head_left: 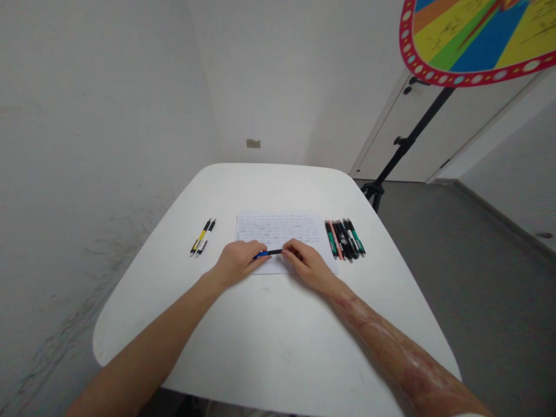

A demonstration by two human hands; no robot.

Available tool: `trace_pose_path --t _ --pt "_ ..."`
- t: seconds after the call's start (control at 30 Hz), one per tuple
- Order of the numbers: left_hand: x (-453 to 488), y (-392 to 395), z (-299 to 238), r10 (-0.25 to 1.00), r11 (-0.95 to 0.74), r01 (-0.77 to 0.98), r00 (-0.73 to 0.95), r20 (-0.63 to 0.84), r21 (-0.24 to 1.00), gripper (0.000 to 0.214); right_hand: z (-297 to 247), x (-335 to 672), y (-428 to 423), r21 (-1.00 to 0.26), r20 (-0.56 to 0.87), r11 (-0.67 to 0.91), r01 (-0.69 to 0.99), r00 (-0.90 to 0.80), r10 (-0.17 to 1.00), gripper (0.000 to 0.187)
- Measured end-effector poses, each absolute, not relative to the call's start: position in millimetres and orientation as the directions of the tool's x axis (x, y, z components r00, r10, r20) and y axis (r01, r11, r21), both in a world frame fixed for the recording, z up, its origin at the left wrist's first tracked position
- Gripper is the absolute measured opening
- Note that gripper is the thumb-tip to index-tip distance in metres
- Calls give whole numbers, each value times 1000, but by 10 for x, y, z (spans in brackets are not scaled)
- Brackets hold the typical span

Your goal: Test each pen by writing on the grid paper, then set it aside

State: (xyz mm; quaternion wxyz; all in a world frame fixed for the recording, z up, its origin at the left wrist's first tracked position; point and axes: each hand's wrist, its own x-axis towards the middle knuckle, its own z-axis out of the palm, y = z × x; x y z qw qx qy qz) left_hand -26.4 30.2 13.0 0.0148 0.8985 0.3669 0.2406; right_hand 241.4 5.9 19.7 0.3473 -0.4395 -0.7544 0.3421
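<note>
A blue pen with a black grip (273, 252) lies level between my two hands, above a sheet of paper covered in handwriting (278, 226). My left hand (240, 259) is closed around the blue end. At the black end, the fingertips of my right hand (306, 262) pinch the pen. Left of the paper, a yellow and black pen (201, 234) and a white and black pen (207, 234) lie side by side. Several pens in green, pink, black and white (345, 238) lie in a row just right of the paper.
Everything lies on a white table (269, 347) with rounded corners, close to the walls at the left and back. A colourful prize wheel (473, 35) on a black tripod stand (402, 147) is at the right, near a white door (417, 139).
</note>
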Motion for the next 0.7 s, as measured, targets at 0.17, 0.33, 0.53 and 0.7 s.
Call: trace_pose_path --t 0.17,0.33,0.53,0.7 --pt "-248 300 138 666 -731 660 636 389 172 50 184 2422 59 -825 228 379 419 -366 902 20" --pt "-256 302 154 725 -686 682 609 321 255 43 177 2427 58 -831 229 374 413 -359 905 20" --pt "-276 317 147 683 -726 651 642 349 223 47 182 2420 44 -828 246 382 411 -347 905 21" --pt "-277 310 144 722 -688 677 604 337 260 43 177 2423 47 -836 247 376 400 -338 908 21"
